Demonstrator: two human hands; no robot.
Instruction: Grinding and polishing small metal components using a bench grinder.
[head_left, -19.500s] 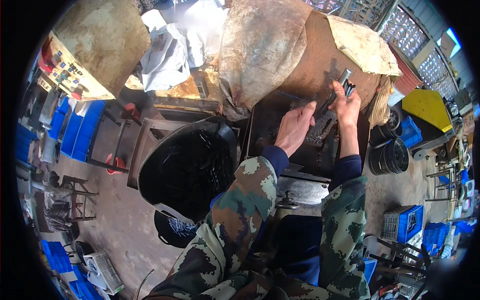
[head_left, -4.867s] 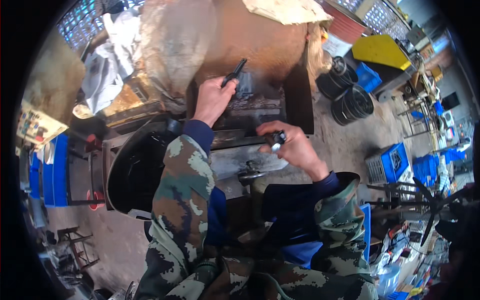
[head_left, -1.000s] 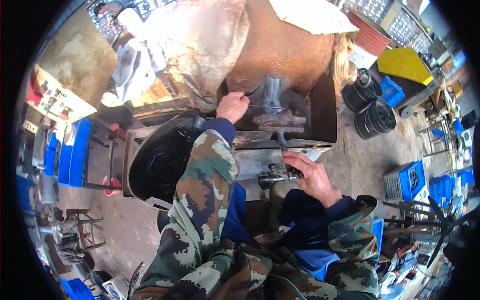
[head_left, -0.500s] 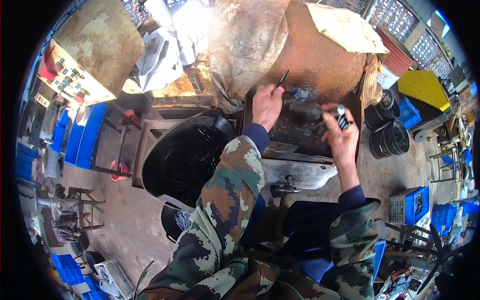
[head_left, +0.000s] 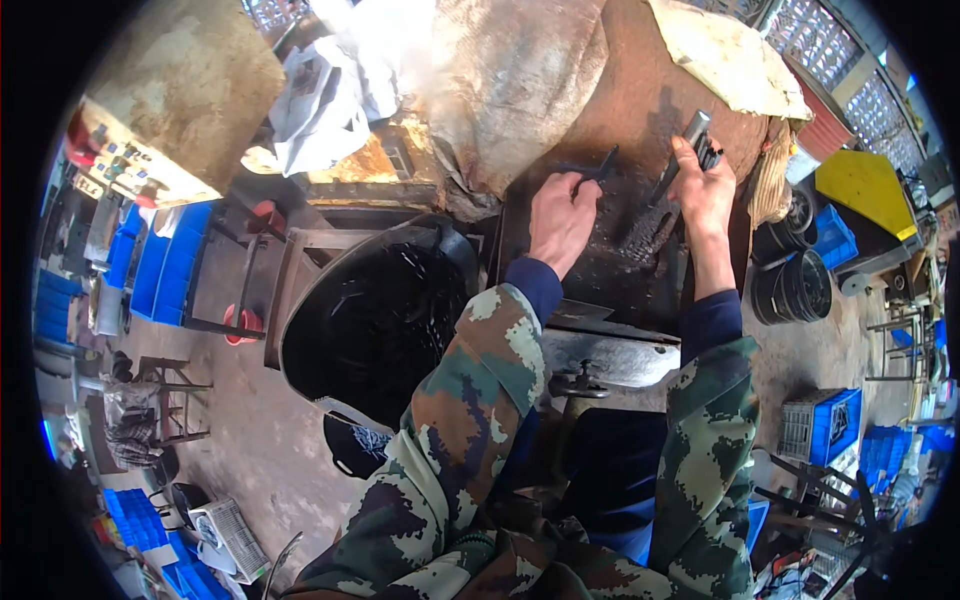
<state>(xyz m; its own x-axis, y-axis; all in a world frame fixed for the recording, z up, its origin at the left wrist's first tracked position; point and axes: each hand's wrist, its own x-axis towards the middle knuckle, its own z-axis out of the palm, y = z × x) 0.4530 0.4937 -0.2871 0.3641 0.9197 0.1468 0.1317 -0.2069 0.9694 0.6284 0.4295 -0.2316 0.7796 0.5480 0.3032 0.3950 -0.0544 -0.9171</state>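
My left hand (head_left: 563, 222) is closed, its fingertips pinching a thin dark rod-like piece (head_left: 608, 163) over the dark metal work surface (head_left: 590, 288). To its right, my right hand (head_left: 706, 195) is wrapped round a short silver metal cylinder (head_left: 697, 124), with several dark slim pieces beside it in the same grip. A long dark bar (head_left: 664, 183) slants down next to my right thumb; I cannot tell whether the hand holds it. Between the two hands lies a heap of small dark bits (head_left: 648, 232) on the surface.
Left of the work surface stands a large black tub (head_left: 370, 310) with dark shiny pieces inside. Below the surface's front edge is a handwheel (head_left: 583, 385). Worn brown sheets (head_left: 520, 90) drape the back. Black buckets (head_left: 790, 285) stand on the right, blue bins (head_left: 172, 265) on the left.
My right hand has moved away from me and slightly right, and its grip shows more sharply. My left hand keeps its pinch with little movement. The whole view has shifted slightly.
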